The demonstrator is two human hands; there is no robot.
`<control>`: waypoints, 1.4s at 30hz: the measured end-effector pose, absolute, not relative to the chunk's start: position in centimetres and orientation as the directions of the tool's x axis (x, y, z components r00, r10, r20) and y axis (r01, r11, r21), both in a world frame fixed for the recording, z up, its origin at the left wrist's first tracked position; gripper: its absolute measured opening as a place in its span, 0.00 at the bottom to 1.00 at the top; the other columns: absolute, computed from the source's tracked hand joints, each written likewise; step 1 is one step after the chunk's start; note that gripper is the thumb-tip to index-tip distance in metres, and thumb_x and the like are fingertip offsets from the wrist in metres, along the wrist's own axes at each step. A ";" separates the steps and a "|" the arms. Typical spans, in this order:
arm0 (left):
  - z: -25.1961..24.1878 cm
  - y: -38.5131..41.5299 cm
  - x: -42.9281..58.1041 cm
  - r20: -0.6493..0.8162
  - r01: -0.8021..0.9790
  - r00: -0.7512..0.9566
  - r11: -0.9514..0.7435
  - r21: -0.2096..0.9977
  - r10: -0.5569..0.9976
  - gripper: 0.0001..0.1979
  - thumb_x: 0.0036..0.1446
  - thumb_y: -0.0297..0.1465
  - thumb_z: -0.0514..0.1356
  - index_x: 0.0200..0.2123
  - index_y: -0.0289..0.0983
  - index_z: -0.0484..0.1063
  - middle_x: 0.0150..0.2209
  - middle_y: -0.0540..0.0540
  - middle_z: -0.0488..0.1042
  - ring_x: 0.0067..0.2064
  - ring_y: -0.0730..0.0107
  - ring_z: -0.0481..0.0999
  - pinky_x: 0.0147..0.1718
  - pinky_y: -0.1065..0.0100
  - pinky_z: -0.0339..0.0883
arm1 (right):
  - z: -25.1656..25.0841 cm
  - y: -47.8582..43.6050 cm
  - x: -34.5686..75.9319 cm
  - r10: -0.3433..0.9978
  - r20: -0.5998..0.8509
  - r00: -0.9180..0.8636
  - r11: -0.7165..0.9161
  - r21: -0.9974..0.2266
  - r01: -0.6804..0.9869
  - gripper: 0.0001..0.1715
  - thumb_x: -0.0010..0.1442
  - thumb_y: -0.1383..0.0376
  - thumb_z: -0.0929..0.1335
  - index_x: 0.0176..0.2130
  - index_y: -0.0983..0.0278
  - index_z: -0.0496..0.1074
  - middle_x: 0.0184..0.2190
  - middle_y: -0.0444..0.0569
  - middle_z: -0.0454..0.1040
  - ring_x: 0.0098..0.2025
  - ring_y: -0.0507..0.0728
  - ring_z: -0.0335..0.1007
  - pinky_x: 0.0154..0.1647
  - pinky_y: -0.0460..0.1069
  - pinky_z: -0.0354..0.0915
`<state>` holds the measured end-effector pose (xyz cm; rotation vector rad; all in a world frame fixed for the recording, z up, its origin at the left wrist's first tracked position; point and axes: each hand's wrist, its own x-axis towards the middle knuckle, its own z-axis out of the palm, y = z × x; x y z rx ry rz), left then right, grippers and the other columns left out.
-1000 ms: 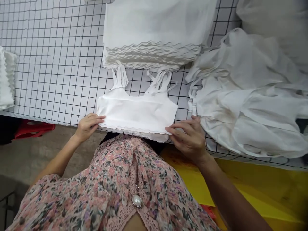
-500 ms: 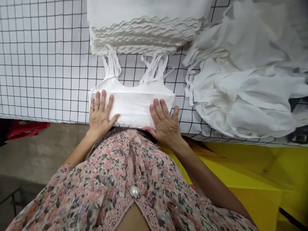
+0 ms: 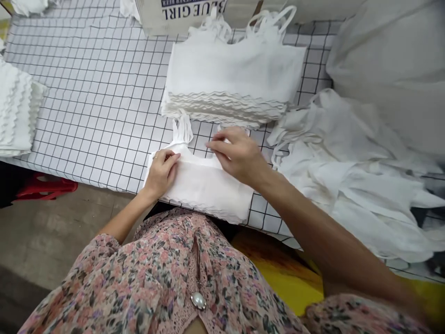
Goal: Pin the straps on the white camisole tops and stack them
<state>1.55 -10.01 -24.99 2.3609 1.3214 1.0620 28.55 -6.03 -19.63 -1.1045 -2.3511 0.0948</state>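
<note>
Head view, hands: left hand [image 3: 162,174] flat on the white camisole [image 3: 205,188]; right hand [image 3: 239,155] curled over its upper edge (pinch unclear).
Camisole: under both hands, on the grid-marked bench [image 3: 97,116]; stack of camisoles [image 3: 225,79] just ahead.
Risk: an uneven lift could skew the fold.

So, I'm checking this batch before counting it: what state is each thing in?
White top: lying flat, upper edge apparently folded over, one strap bundle showing.
Left hand: open, resting on the top.
Right hand: fingers at the top's upper edge; hold unclear.
Stack of white tops: neat, hems aligned.
White garment heap: loose, crumpled.
</note>
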 end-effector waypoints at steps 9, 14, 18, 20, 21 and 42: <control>-26.4 -10.4 2.1 0.427 0.698 0.302 -0.503 0.510 0.852 0.16 0.75 0.30 0.55 0.61 0.34 0.72 0.60 0.33 0.73 0.56 0.56 0.73 0.56 0.54 0.72 | -21.5 3.5 24.9 0.586 0.284 -0.759 0.803 -0.329 0.498 0.11 0.65 0.72 0.66 0.33 0.66 0.78 0.43 0.57 0.78 0.49 0.62 0.69 0.42 0.54 0.70; -26.4 -10.3 2.4 0.432 0.727 0.300 -0.497 0.474 0.851 0.20 0.75 0.29 0.55 0.65 0.29 0.69 0.61 0.30 0.73 0.59 0.54 0.73 0.58 0.54 0.71 | -17.3 6.3 27.4 0.625 0.202 -0.754 0.732 -0.489 0.475 0.04 0.64 0.67 0.73 0.39 0.65 0.82 0.34 0.52 0.74 0.44 0.58 0.69 0.39 0.52 0.70; -26.6 -10.4 2.7 0.419 0.731 0.290 -0.481 0.483 0.861 0.21 0.75 0.30 0.54 0.66 0.30 0.68 0.62 0.30 0.74 0.59 0.52 0.73 0.59 0.52 0.70 | -13.9 7.3 30.6 0.672 0.152 -0.725 0.671 -0.538 0.510 0.16 0.60 0.53 0.81 0.37 0.62 0.84 0.35 0.50 0.73 0.35 0.52 0.68 0.35 0.51 0.68; -26.7 -10.5 2.7 0.397 0.734 0.286 -0.466 0.495 0.872 0.22 0.75 0.30 0.54 0.68 0.32 0.67 0.64 0.31 0.73 0.60 0.52 0.73 0.59 0.51 0.70 | -12.5 6.4 31.6 0.647 0.150 -0.747 0.670 -0.579 0.464 0.19 0.58 0.48 0.81 0.38 0.60 0.84 0.34 0.48 0.75 0.31 0.50 0.68 0.31 0.50 0.68; -26.7 -10.5 2.7 0.383 0.735 0.284 -0.456 0.501 0.879 0.23 0.75 0.30 0.54 0.69 0.33 0.66 0.65 0.32 0.73 0.60 0.51 0.73 0.60 0.50 0.70 | -12.0 5.5 31.9 0.622 0.171 -0.764 0.682 -0.598 0.421 0.18 0.60 0.48 0.80 0.39 0.59 0.84 0.33 0.47 0.76 0.30 0.49 0.69 0.30 0.49 0.68; -25.2 -10.5 2.6 0.290 0.700 0.277 -0.399 0.592 0.916 0.17 0.75 0.32 0.52 0.60 0.34 0.72 0.58 0.33 0.73 0.56 0.54 0.73 0.58 0.53 0.71 | -15.7 -16.2 26.2 0.309 0.151 -0.939 0.950 -0.009 0.312 0.16 0.69 0.79 0.64 0.51 0.79 0.79 0.36 0.54 0.77 0.34 0.57 0.71 0.43 0.58 0.74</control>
